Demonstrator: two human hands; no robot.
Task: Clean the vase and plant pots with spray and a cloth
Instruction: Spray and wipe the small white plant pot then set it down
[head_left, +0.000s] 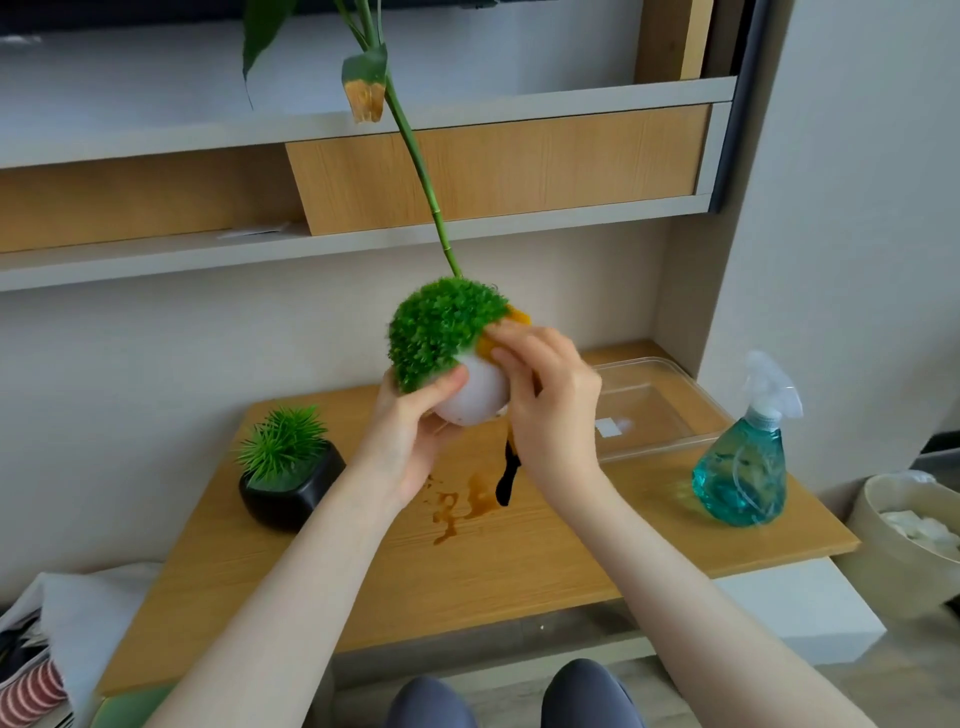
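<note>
A round white plant pot (475, 397) topped with a dome of green artificial foliage (441, 327) is held tilted in the air above the wooden table (545, 551). My left hand (415, 431) grips the pot from below and the left. My right hand (550, 395) presses a yellow cloth (514, 325) against the pot's right side; a dark strip of it hangs down under the hand. A black square pot (288, 488) with spiky green leaves stands at the table's left. The blue spray bottle (743, 473) stands at the right.
A clear plastic tray (670, 410) lies at the table's back right. A brown liquid stain (462, 506) marks the tabletop. A long green stem (415, 150) rises behind the held pot. Shelves run along the wall. A beige bin (898, 540) sits at right, clothes at lower left.
</note>
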